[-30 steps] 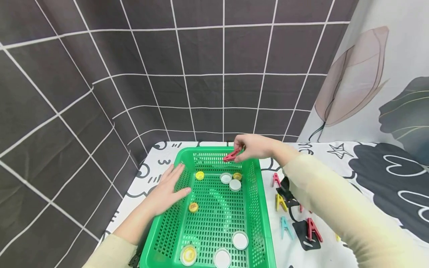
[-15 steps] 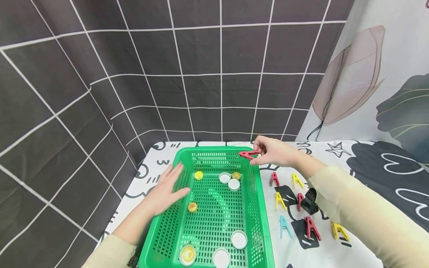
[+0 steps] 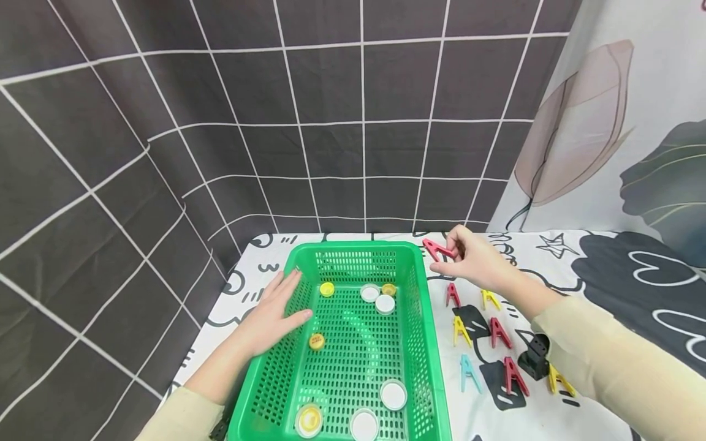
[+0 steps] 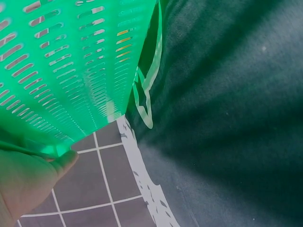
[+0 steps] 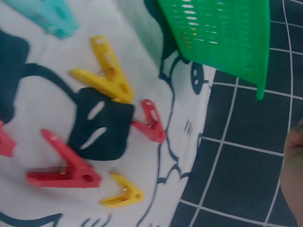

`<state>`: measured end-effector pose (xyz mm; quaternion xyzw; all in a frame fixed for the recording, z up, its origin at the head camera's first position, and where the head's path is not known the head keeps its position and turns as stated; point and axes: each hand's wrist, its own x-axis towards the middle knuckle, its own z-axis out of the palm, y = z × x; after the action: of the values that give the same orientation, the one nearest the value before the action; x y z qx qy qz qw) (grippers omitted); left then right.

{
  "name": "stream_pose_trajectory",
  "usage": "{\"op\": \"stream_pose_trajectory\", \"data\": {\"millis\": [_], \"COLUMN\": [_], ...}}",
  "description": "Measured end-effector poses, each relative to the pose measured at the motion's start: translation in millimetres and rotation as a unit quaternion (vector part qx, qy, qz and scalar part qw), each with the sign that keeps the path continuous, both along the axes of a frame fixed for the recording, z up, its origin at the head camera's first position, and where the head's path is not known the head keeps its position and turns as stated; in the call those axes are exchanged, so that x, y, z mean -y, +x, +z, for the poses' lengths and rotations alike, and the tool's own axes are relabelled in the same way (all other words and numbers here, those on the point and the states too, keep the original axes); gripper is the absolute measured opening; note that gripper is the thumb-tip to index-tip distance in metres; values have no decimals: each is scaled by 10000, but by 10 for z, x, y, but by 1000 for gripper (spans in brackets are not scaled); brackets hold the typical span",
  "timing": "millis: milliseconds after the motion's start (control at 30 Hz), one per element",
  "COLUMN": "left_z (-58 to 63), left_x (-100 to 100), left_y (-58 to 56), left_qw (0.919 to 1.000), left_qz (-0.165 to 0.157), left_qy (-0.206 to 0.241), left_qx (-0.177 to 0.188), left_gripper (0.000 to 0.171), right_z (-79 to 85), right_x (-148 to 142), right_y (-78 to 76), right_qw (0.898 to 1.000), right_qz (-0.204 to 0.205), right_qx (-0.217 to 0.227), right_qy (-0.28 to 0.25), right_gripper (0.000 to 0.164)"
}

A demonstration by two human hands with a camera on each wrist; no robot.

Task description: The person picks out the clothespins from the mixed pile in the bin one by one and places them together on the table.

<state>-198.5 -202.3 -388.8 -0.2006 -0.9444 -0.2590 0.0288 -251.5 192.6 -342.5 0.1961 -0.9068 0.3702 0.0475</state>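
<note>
My right hand [image 3: 478, 262] pinches a red A-shaped clothespin [image 3: 438, 249] above the white patterned cloth, just right of the far corner of a green plastic basket [image 3: 434, 331]. Only part of that hand shows at the edge of the right wrist view; the clothespin is outside it. My left hand [image 3: 267, 327] rests over the basket's left rim with fingers extended and thumb spread. In the left wrist view, a thumb [image 4: 66, 161] lies at the rim. Inside the basket sit a yellow cap [image 3: 327, 289], an orange cap [image 3: 317, 342] and several white lids [image 3: 393, 395].
Right of the basket lie several clothespins: a light blue one [image 3: 469, 372], red ones [image 3: 514, 375] and yellow ones [image 3: 560, 379]. A dark grid-patterned curtain [image 3: 331, 147] hangs behind. The black wrist camera [image 3: 535, 357] sits under my right wrist.
My right hand has moved right with the red clothespin, from over the basket to past its right rim. My left hand has stayed in place.
</note>
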Motion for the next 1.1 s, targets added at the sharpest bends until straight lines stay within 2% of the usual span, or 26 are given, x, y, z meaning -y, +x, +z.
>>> {"op": "stream_pose_trajectory", "data": {"millis": [167, 367, 600, 733, 900, 1100], "left_z": [8, 16, 36, 47, 43, 27], "left_x": [5, 5, 18, 14, -14, -19], "left_y": [7, 5, -7, 2, 11, 25], "left_qw": [10000, 10000, 9999, 10000, 10000, 9999], "left_qz": [13, 28, 65, 75, 12, 75], "left_qy": [-20, -36, -76, -36, 50, 57], "left_qx": [-13, -3, -15, -14, -11, 66], "left_gripper": [80, 80, 81, 80, 79, 78], "right_z": [-116, -261, -441, -551, -757, -1005], "right_x": [-74, -112, -149, -186, -213, -226], "right_y": [52, 198, 340, 425, 626, 915], "right_qw": [9997, 9989, 9956, 9935, 9881, 9843], "right_qz": [-181, -421, -749, -925, -1062, -1143], "right_qx": [-131, -195, -530, -664, -1114, -1316], "right_qy": [-117, -65, -172, -66, -5, 278], "right_gripper": [43, 44, 43, 43, 43, 47]}}
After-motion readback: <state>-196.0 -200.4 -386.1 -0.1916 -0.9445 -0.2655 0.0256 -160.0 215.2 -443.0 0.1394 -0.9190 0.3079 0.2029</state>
